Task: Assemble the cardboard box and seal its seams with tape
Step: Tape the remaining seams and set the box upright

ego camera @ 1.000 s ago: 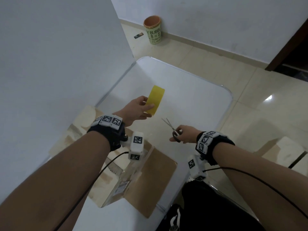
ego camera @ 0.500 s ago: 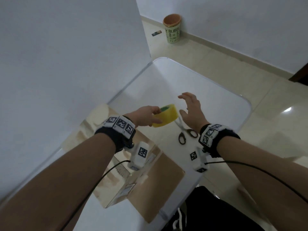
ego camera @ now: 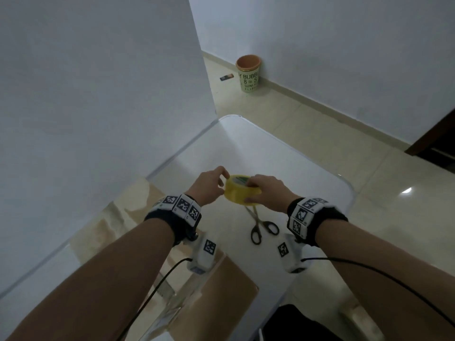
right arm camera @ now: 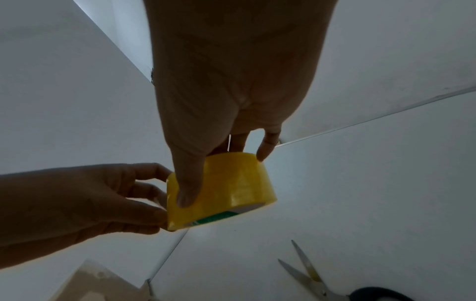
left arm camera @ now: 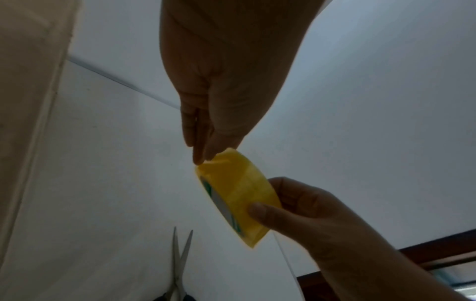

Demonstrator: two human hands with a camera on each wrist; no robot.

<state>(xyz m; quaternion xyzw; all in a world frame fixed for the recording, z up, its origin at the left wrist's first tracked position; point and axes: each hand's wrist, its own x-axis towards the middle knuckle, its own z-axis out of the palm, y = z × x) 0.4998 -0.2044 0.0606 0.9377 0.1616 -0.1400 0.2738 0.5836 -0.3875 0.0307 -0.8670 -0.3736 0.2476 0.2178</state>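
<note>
A yellow tape roll (ego camera: 238, 191) is held above the white table (ego camera: 270, 148) by both hands. My left hand (ego camera: 221, 180) pinches the roll's left rim with thumb and fingertips (left arm camera: 199, 156). My right hand (ego camera: 252, 191) grips the roll (right arm camera: 231, 183) from the right, its thumb (right arm camera: 188, 189) across the outer face and its fingers over the top. The cardboard box (ego camera: 221, 294) lies flat under my left forearm, partly hidden by it. The scissors (ego camera: 261, 225) lie on the table just below the roll (left arm camera: 239, 195), blades slightly apart.
A white wall (ego camera: 98, 119) runs close along the table's left side. On the floor beyond the table stands a green bin (ego camera: 248, 72), with a small dark object (ego camera: 226, 77) beside it. A dark door frame (ego camera: 433, 143) is at the far right.
My right hand laid the scissors on the table, then reached over and took hold of the tape roll. My left hand brought the roll nearer and shifted to pinching its rim.
</note>
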